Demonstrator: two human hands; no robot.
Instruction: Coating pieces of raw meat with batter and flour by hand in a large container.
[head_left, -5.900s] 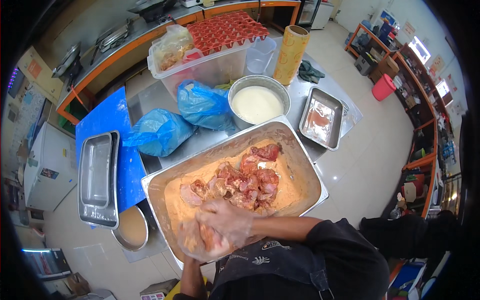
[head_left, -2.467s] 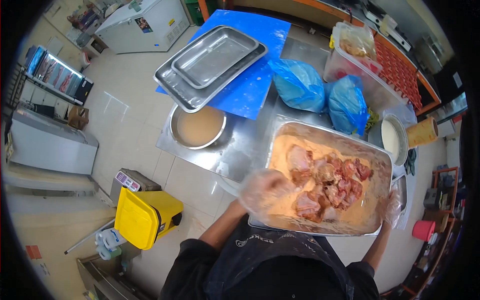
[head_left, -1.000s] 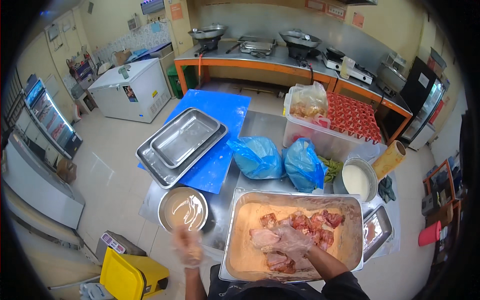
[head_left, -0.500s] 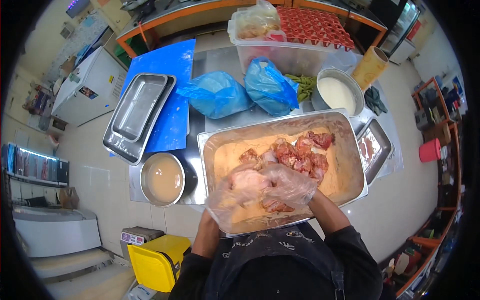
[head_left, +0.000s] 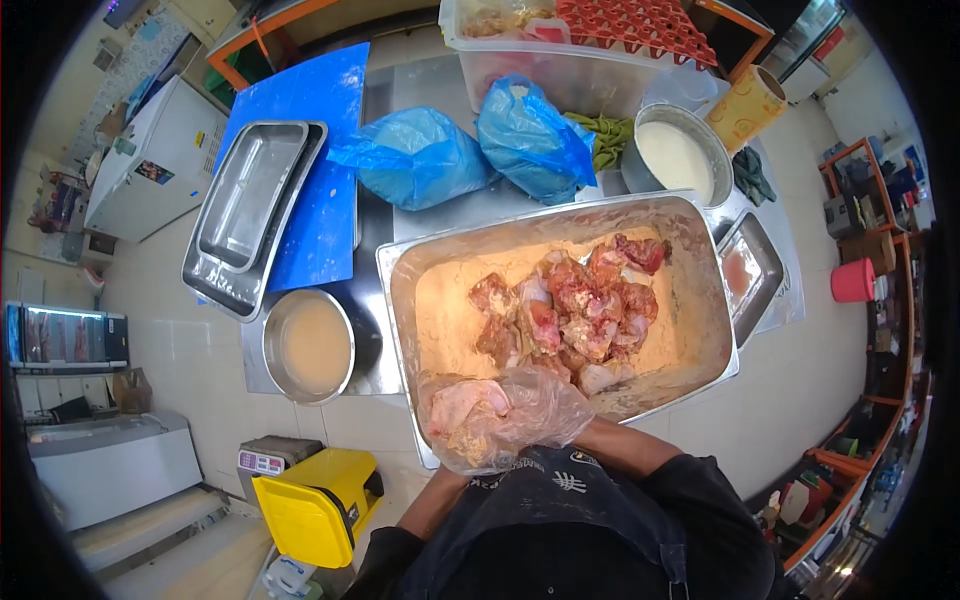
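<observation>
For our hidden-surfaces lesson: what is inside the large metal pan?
Orange powder and a pile of raw meat lie in the pan. The left hand and right hand hold another piece, partly covering the near left corner. What lies beneath the pile is hidden.

Before me stands the pan, with the meat pieces lying on the powder in it. My left hand and my right hand are at its near left corner. To the left is the bowl; behind it, two nested trays lie partly on the board. Behind the pan sit the two bags (the storage box is behind them), with the pot to their right. The small tray lies right of the pan.
</observation>
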